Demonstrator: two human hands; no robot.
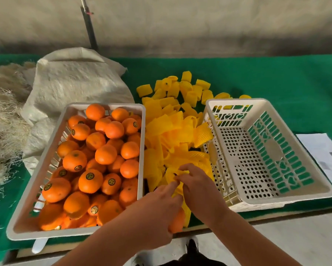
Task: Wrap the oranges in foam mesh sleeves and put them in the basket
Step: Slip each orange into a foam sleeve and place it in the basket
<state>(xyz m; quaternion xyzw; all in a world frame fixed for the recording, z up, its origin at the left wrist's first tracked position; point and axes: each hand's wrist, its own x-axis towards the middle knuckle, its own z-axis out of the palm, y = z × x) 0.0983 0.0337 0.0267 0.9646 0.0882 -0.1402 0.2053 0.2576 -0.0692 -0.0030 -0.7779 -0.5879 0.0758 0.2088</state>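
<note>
At the table's near edge, lower centre, I see my left hand curled round an orange, mostly hidden. My right hand pinches a yellow sleeve against it. Two baskets: the left one heaped with oranges, the right one bare inside. The sleeve pile between them is too tangled to count.

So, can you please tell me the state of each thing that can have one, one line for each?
left basket: full of unwrapped oranges
right basket: empty
orange in hands: partly inside a yellow foam mesh sleeve
loose sleeve pile: unused, between the baskets
left hand: holds the orange
right hand: pinches the sleeve
white sack: slumped, crumpled
</note>
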